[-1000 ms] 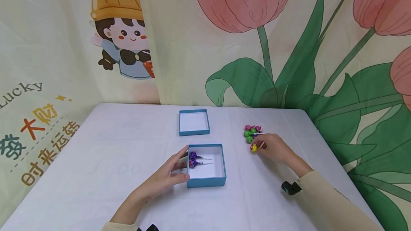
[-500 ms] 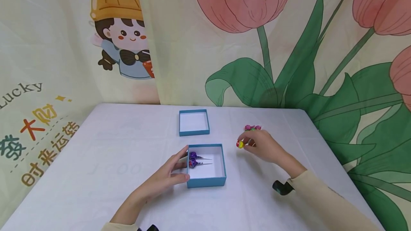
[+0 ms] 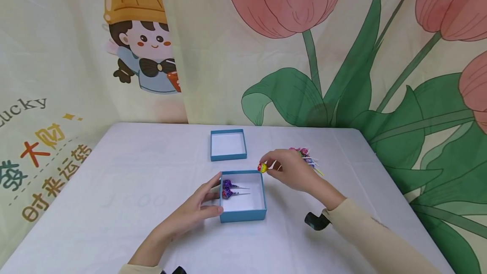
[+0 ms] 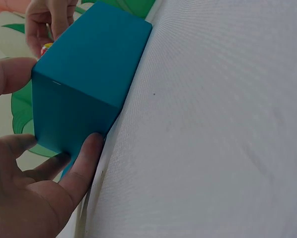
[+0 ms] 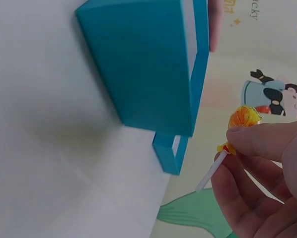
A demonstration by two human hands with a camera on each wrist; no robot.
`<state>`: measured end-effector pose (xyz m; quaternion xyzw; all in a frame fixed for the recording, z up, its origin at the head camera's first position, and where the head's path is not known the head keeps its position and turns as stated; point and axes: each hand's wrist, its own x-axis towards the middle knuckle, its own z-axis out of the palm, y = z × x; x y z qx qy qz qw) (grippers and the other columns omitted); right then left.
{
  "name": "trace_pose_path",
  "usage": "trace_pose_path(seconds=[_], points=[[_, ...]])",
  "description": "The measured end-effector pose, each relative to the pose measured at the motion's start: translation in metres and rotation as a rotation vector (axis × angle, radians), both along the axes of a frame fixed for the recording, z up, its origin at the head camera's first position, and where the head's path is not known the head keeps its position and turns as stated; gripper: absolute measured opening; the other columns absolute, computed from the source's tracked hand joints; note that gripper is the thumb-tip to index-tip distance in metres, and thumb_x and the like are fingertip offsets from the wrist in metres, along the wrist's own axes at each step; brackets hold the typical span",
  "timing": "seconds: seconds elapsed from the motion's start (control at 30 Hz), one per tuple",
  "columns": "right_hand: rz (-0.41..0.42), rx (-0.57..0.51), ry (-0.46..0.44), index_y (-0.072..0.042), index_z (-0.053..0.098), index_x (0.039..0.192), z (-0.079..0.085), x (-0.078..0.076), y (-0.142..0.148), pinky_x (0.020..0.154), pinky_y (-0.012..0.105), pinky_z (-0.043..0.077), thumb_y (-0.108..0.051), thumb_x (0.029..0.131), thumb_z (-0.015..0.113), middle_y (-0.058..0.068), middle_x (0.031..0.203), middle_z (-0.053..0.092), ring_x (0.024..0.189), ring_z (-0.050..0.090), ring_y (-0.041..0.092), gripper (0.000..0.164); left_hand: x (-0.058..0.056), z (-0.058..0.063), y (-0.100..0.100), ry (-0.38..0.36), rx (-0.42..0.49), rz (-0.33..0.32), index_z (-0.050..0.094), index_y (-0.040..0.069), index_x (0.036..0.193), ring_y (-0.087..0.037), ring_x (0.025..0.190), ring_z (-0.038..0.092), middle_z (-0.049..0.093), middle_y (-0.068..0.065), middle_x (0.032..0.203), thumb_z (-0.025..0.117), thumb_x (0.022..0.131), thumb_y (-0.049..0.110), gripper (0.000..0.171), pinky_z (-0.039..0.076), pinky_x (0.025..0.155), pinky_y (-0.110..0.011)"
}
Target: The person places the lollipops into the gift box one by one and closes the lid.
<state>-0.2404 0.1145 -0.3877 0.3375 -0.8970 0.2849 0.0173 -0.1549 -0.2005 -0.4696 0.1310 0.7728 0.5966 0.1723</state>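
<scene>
We have the lollipop [image 3: 262, 167] pinched between the thumb and fingers of the right hand [image 3: 291, 170], by the back right corner of the box [image 3: 242, 215]. The hand lies beyond that corner and to its right, so the box's inside is to the left of the lollipop and nearer to us. Judging by the right wrist view, we take the lollipop to be higher than the rim; whether it is over the wall or just behind it, we can't tell.

Its long axis runs roughly crosswise: the yellow head leads on the left, and the white stick slopes down and back to the right. That nearly matches the purple pair [image 3: 227, 189] in the box, whose heads are by the left wall with sticks pointing right. To match them, we judge, it would need little turning.

The left hand [image 3: 194, 206] is at the opposite wall, fingers spread and fairly straight, touching the box and holding no lollipop. The right is clearly nearer the lollipop's side. Behind its wrist we see the pile [image 3: 304, 152], partly hidden; the lid [image 3: 228, 157] lies behind the box, apart from it.
</scene>
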Motion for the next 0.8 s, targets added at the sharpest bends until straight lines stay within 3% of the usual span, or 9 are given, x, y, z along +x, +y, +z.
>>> trace_pose_path(seconds=[0.37, 0.8], points=[[0.053, 0.005, -0.024, -0.015, 0.078, 0.120, 0.006, 0.009, -0.037, 0.074, 0.019, 0.058, -0.003, 0.093, 0.081, -0.003, 0.103, 0.076, 0.086, 0.066, 0.012, 0.030, -0.001, 0.003, 0.001, -0.027, -0.018, 0.014, 0.018, 0.039, 0.170, -0.043, 0.156, 0.033, 0.013, -0.011, 0.178, 0.072, 0.101, 0.026, 0.089, 0.031, 0.123, -0.065], [0.116, 0.046, -0.058, -0.014, 0.077, 0.120, -0.010, 0.010, -0.060, 0.073, 0.018, 0.057, -0.005, 0.096, 0.079, -0.003, 0.101, 0.074, 0.083, 0.063, 0.010, 0.026, 0.000, 0.004, 0.000, -0.029, -0.007, 0.010, 0.017, 0.036, 0.171, -0.042, 0.156, 0.033, 0.013, -0.012, 0.178, 0.071, 0.102, 0.026, 0.088, 0.032, 0.123, -0.064]])
